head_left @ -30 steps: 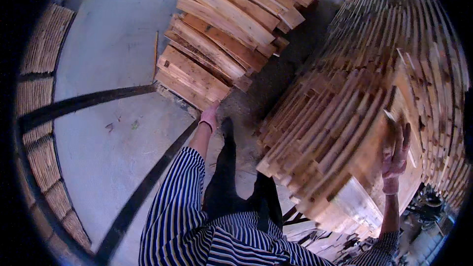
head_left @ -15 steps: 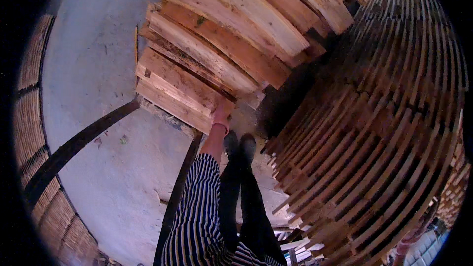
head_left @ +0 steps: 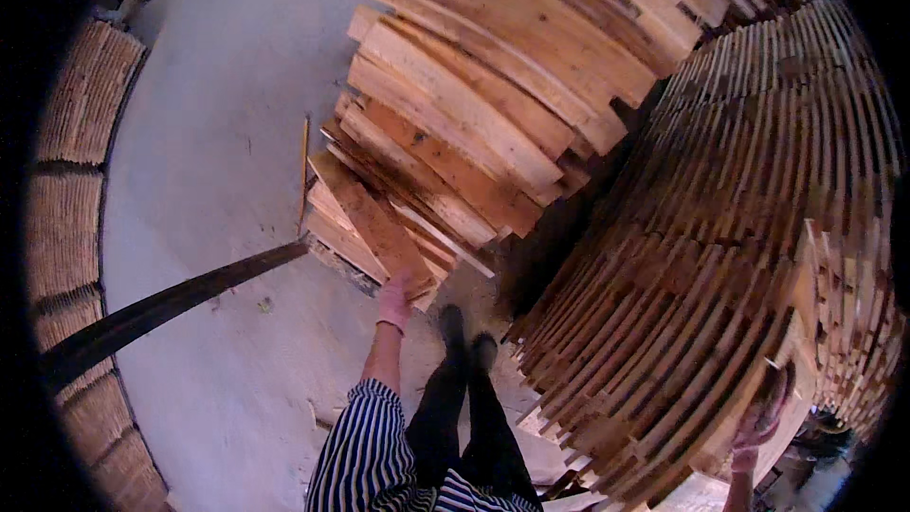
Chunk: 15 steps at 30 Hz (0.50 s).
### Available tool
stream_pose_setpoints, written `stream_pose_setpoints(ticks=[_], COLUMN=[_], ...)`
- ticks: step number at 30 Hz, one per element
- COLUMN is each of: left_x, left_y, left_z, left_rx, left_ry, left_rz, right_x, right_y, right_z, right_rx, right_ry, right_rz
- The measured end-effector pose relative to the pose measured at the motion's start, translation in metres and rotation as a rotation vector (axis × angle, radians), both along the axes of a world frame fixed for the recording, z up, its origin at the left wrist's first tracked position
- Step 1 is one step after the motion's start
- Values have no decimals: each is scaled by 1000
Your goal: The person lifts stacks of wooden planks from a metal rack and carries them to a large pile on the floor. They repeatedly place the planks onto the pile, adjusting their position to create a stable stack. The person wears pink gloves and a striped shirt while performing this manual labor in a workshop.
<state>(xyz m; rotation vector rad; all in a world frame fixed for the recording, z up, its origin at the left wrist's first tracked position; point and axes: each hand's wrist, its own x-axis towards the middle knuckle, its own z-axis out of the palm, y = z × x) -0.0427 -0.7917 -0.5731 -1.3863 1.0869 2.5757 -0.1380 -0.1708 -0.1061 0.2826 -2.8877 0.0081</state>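
My left hand [head_left: 395, 298], in a pink glove, grips the near end of a brown wooden board [head_left: 374, 218]. That board lies aslant on top of the near end of a long pile of planks [head_left: 474, 85]. Far to the right, near the picture's rim, my gloved right hand [head_left: 754, 429] has its fingers curled at a pale wooden board [head_left: 806, 318] beside the stacked slats. The fingers there are dim, and part of the grip is hidden.
A tall stack of thin slats [head_left: 682, 256] rises on the right, with a dark gap between it and the plank pile. A dark beam [head_left: 180, 299] crosses the concrete floor [head_left: 227, 114] at left. Bundled slats [head_left: 71, 209] line the left edge. My feet [head_left: 464, 337] stand between the stacks.
The board under my left hand has turned aslant on the pile, its near end drawn toward me. My right hand has come further into view beside a pale board. The view has shifted.
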Motion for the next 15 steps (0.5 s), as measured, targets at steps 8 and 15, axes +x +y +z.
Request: stream_pose_setpoints(ticks=[8,15], left_x=[-102,-77], left_y=[-17,118], left_z=[265,439], left_rx=[246,187], left_ry=[110,657], left_rz=[337,257], right_x=[-5,11], right_y=[-22,1], right_z=[17,43], right_rx=[22,125], right_ry=[-32,-17], right_rz=[82,112])
